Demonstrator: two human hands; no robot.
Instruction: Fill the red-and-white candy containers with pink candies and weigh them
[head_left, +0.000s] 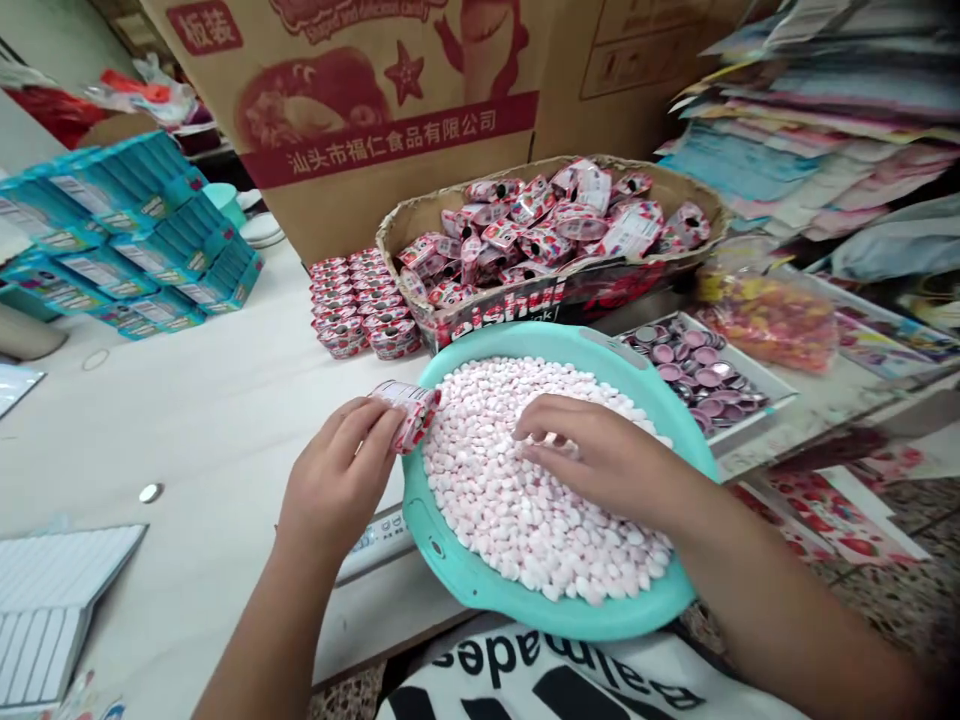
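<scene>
My left hand (341,465) is closed around a small red-and-white printed packet (412,410), held at the left rim of a turquoise basin (442,570). The basin is filled with small white and pale pink candies (517,520). My right hand (585,450) reaches into it from the right. Its fingers curl toward the thumb, and some candies show between them; how many it grips is hidden. Just behind the basin stands a cut-down cardboard box (517,300) heaped with similar printed packets (577,220).
Stacked packets (360,305) stand beside the cardboard box. At right lie a tray of pink and silver caps (705,370) and a bag of yellow-orange sweets (780,315). Blue boxes (135,235) are stacked at left. A large carton (360,120) rises behind; one cap (151,493) lies on the table.
</scene>
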